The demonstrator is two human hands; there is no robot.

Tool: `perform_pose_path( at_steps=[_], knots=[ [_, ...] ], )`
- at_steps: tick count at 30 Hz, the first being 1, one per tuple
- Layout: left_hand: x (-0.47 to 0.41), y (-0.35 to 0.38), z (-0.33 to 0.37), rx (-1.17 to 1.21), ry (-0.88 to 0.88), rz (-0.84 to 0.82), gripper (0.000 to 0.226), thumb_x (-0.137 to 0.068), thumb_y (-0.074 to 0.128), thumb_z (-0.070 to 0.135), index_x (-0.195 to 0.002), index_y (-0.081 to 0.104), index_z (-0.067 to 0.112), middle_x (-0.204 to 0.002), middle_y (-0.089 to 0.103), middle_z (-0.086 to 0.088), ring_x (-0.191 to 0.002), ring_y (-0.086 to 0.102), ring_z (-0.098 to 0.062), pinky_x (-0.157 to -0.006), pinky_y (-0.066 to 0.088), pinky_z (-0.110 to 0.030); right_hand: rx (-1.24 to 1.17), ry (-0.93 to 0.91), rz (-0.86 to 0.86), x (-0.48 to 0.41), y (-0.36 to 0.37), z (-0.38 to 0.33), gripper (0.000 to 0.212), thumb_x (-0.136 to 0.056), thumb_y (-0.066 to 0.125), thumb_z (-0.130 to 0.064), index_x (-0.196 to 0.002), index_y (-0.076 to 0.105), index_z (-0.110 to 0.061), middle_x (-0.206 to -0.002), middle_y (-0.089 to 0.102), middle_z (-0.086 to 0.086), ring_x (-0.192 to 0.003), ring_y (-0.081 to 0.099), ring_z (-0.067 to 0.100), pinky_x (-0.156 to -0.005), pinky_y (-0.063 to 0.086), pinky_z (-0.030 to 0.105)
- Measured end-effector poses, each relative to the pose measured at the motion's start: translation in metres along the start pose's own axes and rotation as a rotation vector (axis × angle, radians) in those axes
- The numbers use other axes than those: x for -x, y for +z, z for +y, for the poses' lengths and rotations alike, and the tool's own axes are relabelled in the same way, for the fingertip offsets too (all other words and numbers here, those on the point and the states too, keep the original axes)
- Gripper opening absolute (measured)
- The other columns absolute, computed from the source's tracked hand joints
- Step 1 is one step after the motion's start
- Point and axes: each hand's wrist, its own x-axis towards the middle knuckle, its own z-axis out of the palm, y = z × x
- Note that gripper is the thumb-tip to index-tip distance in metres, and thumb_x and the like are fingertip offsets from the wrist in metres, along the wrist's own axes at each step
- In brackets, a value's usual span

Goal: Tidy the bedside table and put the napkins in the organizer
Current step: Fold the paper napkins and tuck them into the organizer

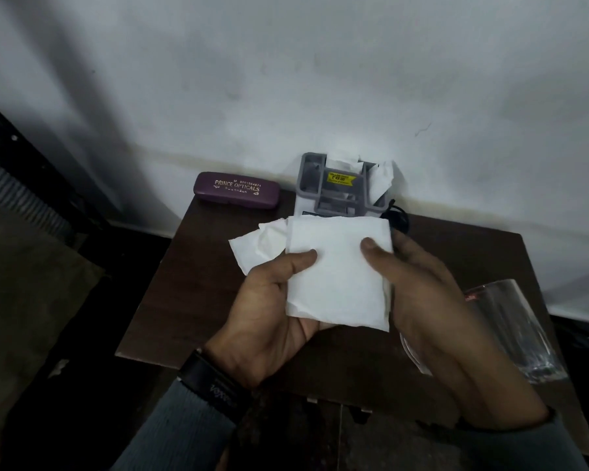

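A folded white napkin (337,266) is held flat between both hands above the dark wooden bedside table (184,294). My left hand (272,314) grips its left edge with the thumb on top. My right hand (419,290) grips its right edge, thumb on top too. A crumpled white napkin (255,244) sticks out from under the folded one on the left. The grey plastic organizer (340,188) stands at the back of the table against the wall, with white napkins (381,180) poking out of its rear and right compartments.
A purple spectacle case (237,190) lies at the table's back left by the wall. A clear drinking glass (514,328) stands at the right edge, partly behind my right hand. A black cord (397,215) lies beside the organizer. The floor drops away on the left.
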Motion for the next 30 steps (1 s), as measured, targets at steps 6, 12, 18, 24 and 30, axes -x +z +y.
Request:
perform_pose_path(
  at_steps=[6, 12, 18, 24, 30],
  knots=[
    [0.000, -0.005, 0.003, 0.019, 0.002, -0.098, 0.055, -0.084, 0.061, 0.016, -0.139, 0.063, 0.007, -0.137, 0.068, -0.020, -0.124, 0.066, -0.042, -0.098, 0.054, -0.064, 0.235, -0.092, 0.025, 0.011, -0.012, -0.005, 0.063, -0.084, 0.081, -0.025, -0.142, 0.058, -0.025, -0.116, 0.078, -0.009, -0.106, 0.075, 0.012, -0.092, 0.062, 0.041],
    [-0.003, -0.002, -0.004, -0.047, 0.029, -0.062, 0.040, -0.086, 0.064, 0.013, -0.124, 0.075, 0.009, -0.128, 0.074, -0.016, -0.112, 0.074, -0.034, -0.089, 0.062, -0.053, 0.444, -0.108, -0.080, 0.015, 0.001, -0.002, 0.057, -0.103, 0.054, -0.043, -0.156, 0.034, -0.039, -0.149, 0.054, -0.022, -0.133, 0.053, -0.003, -0.110, 0.045, 0.034],
    [-0.006, -0.005, -0.005, -0.153, 0.071, 0.013, 0.033, -0.085, 0.074, 0.014, -0.118, 0.077, 0.015, -0.124, 0.076, -0.013, -0.109, 0.076, -0.032, -0.080, 0.064, -0.053, 0.485, -0.223, 0.006, 0.015, 0.004, -0.003, 0.043, -0.095, 0.071, -0.024, -0.133, 0.060, -0.040, -0.118, 0.069, -0.032, -0.106, 0.066, -0.011, -0.081, 0.054, 0.008],
    [-0.013, -0.013, -0.001, -0.512, 0.252, 0.204, 0.035, -0.093, 0.071, 0.007, -0.123, 0.072, 0.027, -0.107, 0.082, -0.003, -0.097, 0.079, -0.025, -0.065, 0.065, -0.039, 0.357, -0.171, 0.085, 0.010, -0.011, -0.008, 0.032, -0.088, 0.078, -0.009, -0.103, 0.074, -0.036, -0.100, 0.079, -0.021, -0.092, 0.075, 0.001, -0.069, 0.060, 0.016],
    [-0.014, -0.019, 0.001, -0.623, 0.312, 0.175, 0.044, -0.092, 0.071, -0.001, -0.128, 0.068, 0.024, -0.106, 0.082, -0.008, -0.098, 0.079, -0.029, -0.065, 0.065, -0.041, 0.176, -0.055, 0.045, 0.010, -0.018, -0.013, 0.024, -0.084, 0.074, 0.005, -0.087, 0.081, -0.018, -0.092, 0.082, 0.001, -0.078, 0.079, 0.013, -0.055, 0.059, 0.022]
  ],
)
